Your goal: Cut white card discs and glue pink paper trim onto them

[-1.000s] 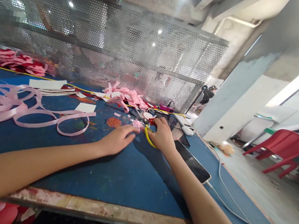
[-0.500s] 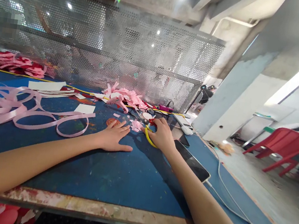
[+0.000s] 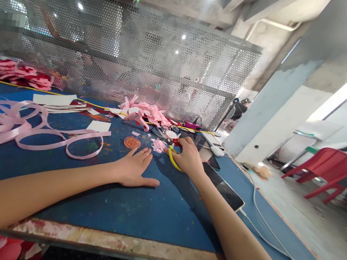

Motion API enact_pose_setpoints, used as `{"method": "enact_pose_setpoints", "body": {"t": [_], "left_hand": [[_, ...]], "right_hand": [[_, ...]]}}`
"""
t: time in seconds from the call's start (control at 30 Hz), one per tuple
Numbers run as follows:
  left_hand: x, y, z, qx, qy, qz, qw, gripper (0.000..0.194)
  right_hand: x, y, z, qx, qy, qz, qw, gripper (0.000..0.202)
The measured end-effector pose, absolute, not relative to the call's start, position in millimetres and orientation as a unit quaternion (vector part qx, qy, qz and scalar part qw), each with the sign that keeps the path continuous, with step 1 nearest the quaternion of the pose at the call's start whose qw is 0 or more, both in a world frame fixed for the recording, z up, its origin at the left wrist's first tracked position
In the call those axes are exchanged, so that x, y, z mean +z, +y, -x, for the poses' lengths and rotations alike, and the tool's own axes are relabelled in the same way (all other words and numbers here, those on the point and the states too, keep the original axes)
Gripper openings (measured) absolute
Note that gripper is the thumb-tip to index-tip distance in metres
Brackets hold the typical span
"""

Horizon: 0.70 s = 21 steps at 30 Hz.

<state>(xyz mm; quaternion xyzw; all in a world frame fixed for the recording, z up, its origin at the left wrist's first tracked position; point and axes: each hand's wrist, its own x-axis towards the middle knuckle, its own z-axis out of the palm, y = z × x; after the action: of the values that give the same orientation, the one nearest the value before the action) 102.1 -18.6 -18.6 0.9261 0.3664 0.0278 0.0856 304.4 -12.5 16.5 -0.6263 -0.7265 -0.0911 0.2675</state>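
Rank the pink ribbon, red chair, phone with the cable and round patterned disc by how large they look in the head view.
Largest to smallest:
pink ribbon
red chair, though farther away
phone
round disc

Red plastic chair, perforated metal screen, pale pillar

left forearm reaches forward | left hand palm down, thumb out | right forearm angles inward | right hand fingers curled
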Motion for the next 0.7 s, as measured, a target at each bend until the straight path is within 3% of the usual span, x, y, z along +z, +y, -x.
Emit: {"method": "enact_pose_setpoints", "body": {"t": [0.3,0.53,0.63,0.7], "left_hand": [[-15,-47,-109,0.020,0.355,-0.931,0.085,0.112],[-8,-80,-111,0.017,0.263,-0.957,0.124,0.114],[0,-101,-112,0.031,0.124,-0.979,0.159,0.102],[4,-113,-114,0.027,0.007,-0.980,0.197,0.083]], "right_hand": [[16,-13,-303,-0.094,-0.728,0.627,0.261,0.039],[17,-15,-301,-0.095,-0.725,0.635,0.250,0.038],[18,-15,-301,-0.092,-0.719,0.641,0.253,0.038],[18,-15,-301,-0.089,-0.713,0.645,0.262,0.039]]}}
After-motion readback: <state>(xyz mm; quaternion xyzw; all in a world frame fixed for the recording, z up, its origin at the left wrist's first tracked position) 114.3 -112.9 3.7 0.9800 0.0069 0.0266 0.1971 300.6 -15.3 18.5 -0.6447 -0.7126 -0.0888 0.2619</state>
